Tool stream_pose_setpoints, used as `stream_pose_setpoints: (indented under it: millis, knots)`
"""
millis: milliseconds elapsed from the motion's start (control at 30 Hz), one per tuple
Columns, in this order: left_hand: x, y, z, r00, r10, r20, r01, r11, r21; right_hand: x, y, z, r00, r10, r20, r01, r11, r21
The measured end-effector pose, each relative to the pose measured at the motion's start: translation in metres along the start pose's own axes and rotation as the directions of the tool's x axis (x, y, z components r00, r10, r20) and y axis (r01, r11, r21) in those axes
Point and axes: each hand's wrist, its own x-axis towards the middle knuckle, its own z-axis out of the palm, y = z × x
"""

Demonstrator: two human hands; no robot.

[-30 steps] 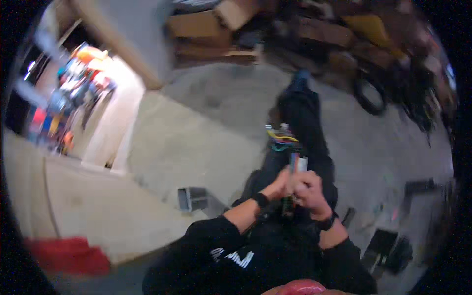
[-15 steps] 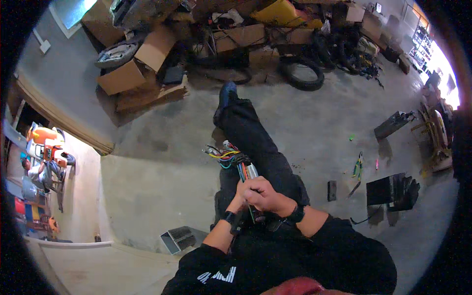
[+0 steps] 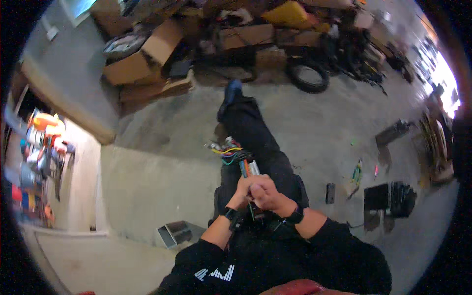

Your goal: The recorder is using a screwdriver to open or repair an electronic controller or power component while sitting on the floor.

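Over my dark-trousered lap, my left hand [image 3: 242, 189] and my right hand [image 3: 265, 193] are closed together around a long electronic board [image 3: 250, 167] with coloured wires along it. Its lower green part shows beneath my hands, and a tangle of loose wires with connectors [image 3: 229, 151] lies at its upper end, over my legs. My right hand covers much of my left, so the finer grip is hidden.
Cardboard boxes [image 3: 128, 71] and a tyre [image 3: 307, 81] lie along the back. On the floor at right are pliers [image 3: 357, 173], a small dark block [image 3: 330, 193] and black items [image 3: 386, 199]; a metal housing [image 3: 174, 233] lies left. A doorway [image 3: 81, 182] shows cluttered equipment.
My view has turned from facing further left to the back pile, tilting slightly in the last half second. Both hands stay closed on the wired board.
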Motion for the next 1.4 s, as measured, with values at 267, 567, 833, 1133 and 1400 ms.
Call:
stream_pose_setpoints:
  millis: [267, 567, 833, 1133, 1400]
  knots:
    - [-0.009, 0.001, -0.009, 0.999, 0.04, -0.007, -0.041, 0.997, -0.064, 0.005, 0.005, 0.015, 0.991, -0.055, -0.123, 0.062, 0.997, 0.056]
    - [0.008, -0.016, -0.036, 0.79, 0.486, 0.373, -0.611, 0.674, 0.416, 0.005, 0.007, 0.015, 0.993, -0.094, -0.068, 0.096, 0.995, 0.03]
    - [-0.02, -0.004, -0.015, 0.999, 0.045, 0.005, -0.045, 0.998, -0.048, -0.004, -0.01, 0.015, 1.0, 0.014, 0.003, -0.014, 0.992, -0.127]
    - [-0.025, -0.006, -0.013, 0.996, -0.051, -0.067, 0.036, 0.977, -0.211, 0.017, -0.037, 0.009, 0.986, -0.083, 0.145, 0.104, 0.984, -0.147]
    - [-0.023, -0.007, -0.017, 0.997, -0.053, -0.058, 0.042, 0.982, -0.182, 0.033, -0.011, -0.004, 0.937, 0.11, 0.331, -0.19, 0.956, 0.221]
